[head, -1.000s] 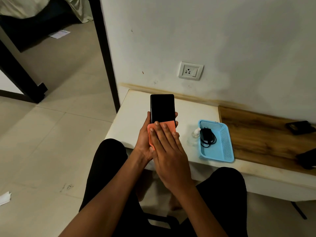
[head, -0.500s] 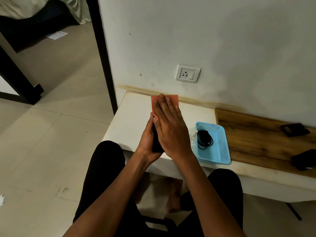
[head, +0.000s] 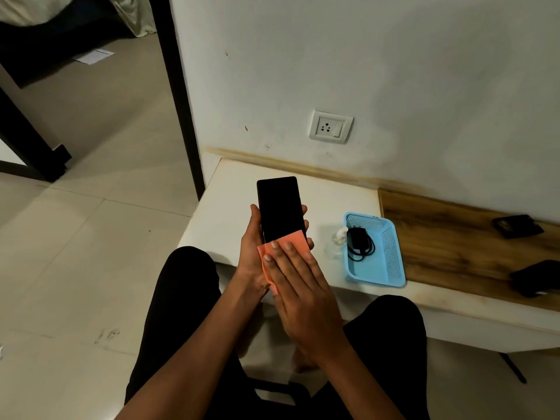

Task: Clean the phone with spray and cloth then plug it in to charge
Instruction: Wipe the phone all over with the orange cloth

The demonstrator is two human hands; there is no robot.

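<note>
A black phone (head: 280,207) stands upright, screen towards me, above the white table (head: 230,207). My left hand (head: 251,253) grips it from behind, fingers curled round its edges. An orange cloth (head: 292,241) covers the screen's lower end. My right hand (head: 297,286) lies flat on the cloth, fingers straight, pressing it to the phone. A small clear spray bottle (head: 337,239) stands on the table just left of a blue basket (head: 391,262). Inside the basket lies a black charger with its coiled cable (head: 359,242). A white wall socket (head: 331,126) sits above the table.
A wooden board (head: 454,234) covers the table's right part, with two dark objects (head: 519,226) (head: 535,278) on it. A dark door frame (head: 178,95) stands left of the table. My knees in black trousers are below the table edge.
My right hand slid the cloth up to the phone's top half a second ago, then back down to its lower end. The dark screen shows again.
</note>
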